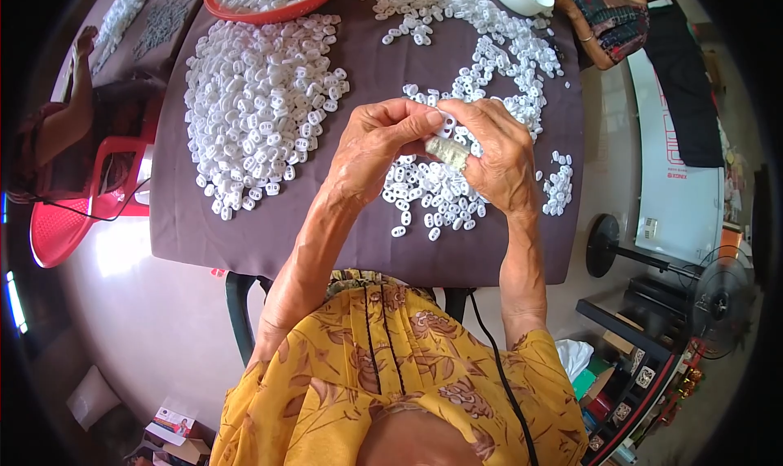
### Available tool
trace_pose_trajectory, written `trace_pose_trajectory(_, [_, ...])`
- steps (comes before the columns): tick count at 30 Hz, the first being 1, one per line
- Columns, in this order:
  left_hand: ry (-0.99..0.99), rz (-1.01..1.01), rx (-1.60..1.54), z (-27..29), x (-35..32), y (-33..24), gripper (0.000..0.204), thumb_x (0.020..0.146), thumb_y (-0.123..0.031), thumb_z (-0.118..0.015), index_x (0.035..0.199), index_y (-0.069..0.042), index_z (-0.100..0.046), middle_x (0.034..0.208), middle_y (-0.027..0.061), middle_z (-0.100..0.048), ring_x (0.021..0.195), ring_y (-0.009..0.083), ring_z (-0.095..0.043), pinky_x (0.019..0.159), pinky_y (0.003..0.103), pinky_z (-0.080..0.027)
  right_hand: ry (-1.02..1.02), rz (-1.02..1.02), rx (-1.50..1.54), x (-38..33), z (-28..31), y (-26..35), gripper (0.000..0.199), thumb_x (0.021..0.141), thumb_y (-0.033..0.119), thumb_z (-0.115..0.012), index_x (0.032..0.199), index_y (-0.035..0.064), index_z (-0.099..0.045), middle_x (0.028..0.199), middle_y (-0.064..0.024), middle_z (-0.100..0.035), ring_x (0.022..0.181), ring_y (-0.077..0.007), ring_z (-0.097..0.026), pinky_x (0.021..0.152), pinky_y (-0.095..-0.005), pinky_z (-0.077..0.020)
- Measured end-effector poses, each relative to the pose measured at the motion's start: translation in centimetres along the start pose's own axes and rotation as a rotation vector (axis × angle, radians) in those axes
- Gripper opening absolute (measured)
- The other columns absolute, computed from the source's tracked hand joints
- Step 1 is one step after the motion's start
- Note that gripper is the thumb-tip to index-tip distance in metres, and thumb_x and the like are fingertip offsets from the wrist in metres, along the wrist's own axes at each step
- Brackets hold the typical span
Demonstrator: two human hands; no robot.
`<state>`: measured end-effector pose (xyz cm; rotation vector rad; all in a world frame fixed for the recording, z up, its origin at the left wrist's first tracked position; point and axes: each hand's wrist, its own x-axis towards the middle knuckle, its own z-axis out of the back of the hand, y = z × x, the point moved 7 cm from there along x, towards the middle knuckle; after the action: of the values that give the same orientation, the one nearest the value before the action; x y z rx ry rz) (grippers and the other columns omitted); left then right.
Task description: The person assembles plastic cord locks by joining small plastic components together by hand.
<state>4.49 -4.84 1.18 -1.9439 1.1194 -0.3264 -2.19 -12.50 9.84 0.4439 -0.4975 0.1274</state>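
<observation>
While your left hand (377, 144) pinches a small white plastic piece (445, 126), your right hand (499, 160) grips a pale strip (447, 151) above the purple-covered worktop (269, 237).

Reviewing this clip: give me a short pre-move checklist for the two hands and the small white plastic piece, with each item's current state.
1. Small white plastic piece pinched between both hands' fingertips: ok.
2. Left hand thumb and forefinger on the piece: ok.
3. Right hand also holding a pale translucent bundle: ok.
4. Piece's holes facing the right way: cannot tell.
5. Loose white pieces lying on the purple tablecloth under the hands: ok.
</observation>
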Motion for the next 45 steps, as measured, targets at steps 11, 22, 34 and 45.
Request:
trace_pose_trajectory(11, [0.057,0.014,0.156,0.0,0.3,-0.5,0.022,0.08,-0.02,-0.063,0.082,0.002,-0.062,0.072,0.0048,-0.059,0.067,0.0114,-0.056,0.063,0.025,-0.048,0.15,0.072,-0.155,0.1,-0.8,0.1,0.037,0.052,-0.006,-0.054,0.089,-0.0024,-0.054,0.08,-0.0133,-0.057,0.072,-0.0294,-0.055,0.065,-0.0381,-0.0444])
trace_pose_trajectory(22, [0.089,0.076,0.074,0.5,-0.2,0.4,0.023,0.082,-0.02,-0.06,0.089,0.002,-0.061,0.08,0.0065,-0.06,0.072,0.0136,-0.058,0.068,0.026,-0.05,0.169,0.139,-0.105,-0.1,-1.7,-0.5,0.028,0.053,-0.004,-0.055,0.081,-0.0015,-0.052,0.073,-0.0121,-0.054,0.068,-0.0282,-0.055,0.063,-0.038,-0.044])
trace_pose_trajectory(34, [0.083,0.054,0.15,0.7,0.1,0.5,0.023,0.081,-0.022,-0.062,0.084,0.001,-0.062,0.075,0.0041,-0.059,0.07,0.0121,-0.056,0.067,0.025,-0.049,0.178,0.196,-0.12,-0.2,-1.9,-0.3,0.021,0.055,-0.003,-0.059,0.074,-0.0001,-0.05,0.067,-0.0113,-0.051,0.063,-0.0279,-0.053,0.059,-0.0377,-0.0432])
trace_pose_trajectory(45, [0.073,0.11,0.024,0.9,0.6,2.0,0.02,0.081,-0.017,-0.061,0.083,0.003,-0.061,0.076,0.0066,-0.059,0.069,0.0136,-0.058,0.066,0.026,-0.05,0.14,0.253,-0.062,-0.5,-2.3,-1.1,0.019,0.055,0.003,-0.063,0.068,0.0013,-0.05,0.061,-0.0088,-0.046,0.057,-0.0255,-0.049,0.052,-0.0353,-0.0398])
